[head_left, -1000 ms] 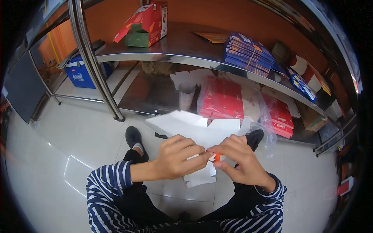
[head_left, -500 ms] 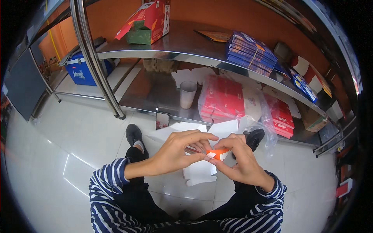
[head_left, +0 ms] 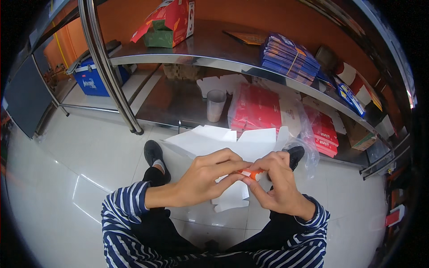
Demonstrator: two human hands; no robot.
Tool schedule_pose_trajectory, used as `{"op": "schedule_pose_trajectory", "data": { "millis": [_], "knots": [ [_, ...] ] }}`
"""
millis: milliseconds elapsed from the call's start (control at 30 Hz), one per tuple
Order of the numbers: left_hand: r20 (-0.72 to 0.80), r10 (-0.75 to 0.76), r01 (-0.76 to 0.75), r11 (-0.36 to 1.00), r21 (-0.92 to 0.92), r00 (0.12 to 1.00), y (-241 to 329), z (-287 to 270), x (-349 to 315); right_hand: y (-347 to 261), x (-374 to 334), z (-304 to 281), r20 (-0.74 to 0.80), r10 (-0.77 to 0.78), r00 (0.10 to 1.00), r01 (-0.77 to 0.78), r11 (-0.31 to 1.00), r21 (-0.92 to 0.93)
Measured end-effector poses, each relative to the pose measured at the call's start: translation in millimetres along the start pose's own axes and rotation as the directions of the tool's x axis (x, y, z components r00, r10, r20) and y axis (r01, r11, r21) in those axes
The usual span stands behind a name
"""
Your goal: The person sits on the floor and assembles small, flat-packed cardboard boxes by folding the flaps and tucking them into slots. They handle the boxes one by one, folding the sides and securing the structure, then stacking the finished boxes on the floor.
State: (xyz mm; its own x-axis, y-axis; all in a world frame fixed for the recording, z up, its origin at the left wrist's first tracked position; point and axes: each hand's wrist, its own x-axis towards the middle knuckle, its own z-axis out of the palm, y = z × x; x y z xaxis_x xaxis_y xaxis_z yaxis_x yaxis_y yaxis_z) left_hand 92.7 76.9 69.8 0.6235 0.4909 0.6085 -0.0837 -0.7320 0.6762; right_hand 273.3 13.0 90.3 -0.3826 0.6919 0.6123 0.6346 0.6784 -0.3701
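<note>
plainly, a small orange piece point(head_left: 254, 173) with white patches sits between the fingertips of both hands; it is short and glossy-looking, and mostly covered by fingers. the left hand point(head_left: 212, 172) pinches its left end between thumb and fingers, and the right hand point(head_left: 280, 185) grips its right end the same way. any writing on it is too small and hidden to tell. just beyond and below the hands lies a plain white card sheet point(head_left: 219, 137) with cut edges. farther ahead of the right hand, red boxes point(head_left: 259, 105) in clear plastic carry pale printing. well ahead and left of the left hand, a blue cooler point(head_left: 91, 80) bears white lettering.
</note>
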Motion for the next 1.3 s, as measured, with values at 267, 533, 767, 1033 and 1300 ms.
{"op": "schedule_pose_trajectory", "data": {
  "millis": [267,533,767,1033,1300],
  "knots": [
    [-0.068,0.091,-0.091,0.996,0.003,0.994,-5,5,-3,4,-3,5,-0.004,-0.014,1.000,0.014,0.998,0.059],
    [-0.041,0.132,-0.129,0.988,0.080,0.990,-9,2,1,-2,-2,3,-0.002,0.021,1.000,-0.021,0.991,-0.130],
    [0.048,0.237,-0.241,0.937,0.255,0.970,-3,-11,2,40,-10,-6,-0.373,-0.247,0.894,0.221,0.969,-0.113],
    [0.127,0.307,-0.332,0.857,0.393,0.943,-12,-5,1,33,-10,2,-0.121,0.297,0.947,0.089,0.121,0.989],
    [0.099,0.291,-0.304,0.844,0.443,0.952,-12,-9,2,16,-10,-3,-0.090,0.244,0.966,0.109,-0.069,0.992]
  ]
}}
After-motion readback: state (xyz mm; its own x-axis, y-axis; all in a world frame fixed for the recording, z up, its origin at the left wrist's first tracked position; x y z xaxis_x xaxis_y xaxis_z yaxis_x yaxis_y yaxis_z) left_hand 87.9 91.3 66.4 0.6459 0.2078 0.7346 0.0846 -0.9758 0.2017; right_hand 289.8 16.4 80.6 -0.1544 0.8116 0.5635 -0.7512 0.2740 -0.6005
